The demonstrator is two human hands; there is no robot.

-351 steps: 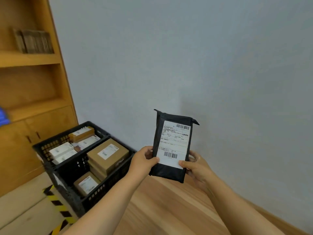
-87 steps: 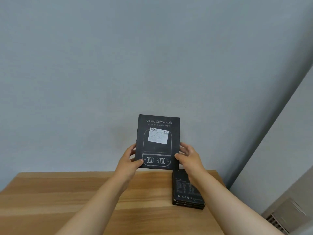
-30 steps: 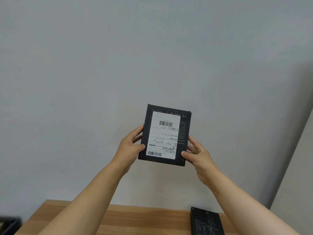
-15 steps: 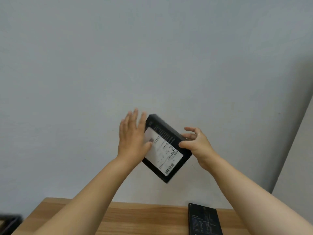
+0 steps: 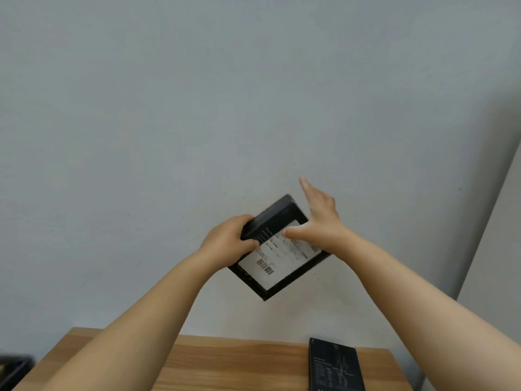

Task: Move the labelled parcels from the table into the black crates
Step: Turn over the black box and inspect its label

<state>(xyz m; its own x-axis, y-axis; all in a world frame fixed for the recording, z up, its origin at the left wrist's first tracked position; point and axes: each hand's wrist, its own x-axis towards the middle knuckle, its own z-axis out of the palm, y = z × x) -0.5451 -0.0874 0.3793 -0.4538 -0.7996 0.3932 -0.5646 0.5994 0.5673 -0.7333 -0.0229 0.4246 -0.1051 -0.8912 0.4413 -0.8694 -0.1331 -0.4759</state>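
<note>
A flat black box [image 5: 277, 251] with a white shipping label facing me hangs tilted in the air in front of the wall. My left hand [image 5: 229, 241] grips its upper left corner, fingers curled over the edge. My right hand [image 5: 318, 221] has straight fingers raised beside the box, and its thumb presses on the label. A second black box [image 5: 334, 365] lies flat on the wooden table [image 5: 225, 368] at the lower right. A corner of a black crate [image 5: 12, 372] shows at the lower left edge.
A plain grey wall fills most of the view behind the box. A second wall face meets it at the right edge. The table's right end lies just past the lying box.
The held box has turned further and now lies tilted the other way. My left hand moved from flat on the label to gripping the corner; my right hand let go and straightened its fingers.
</note>
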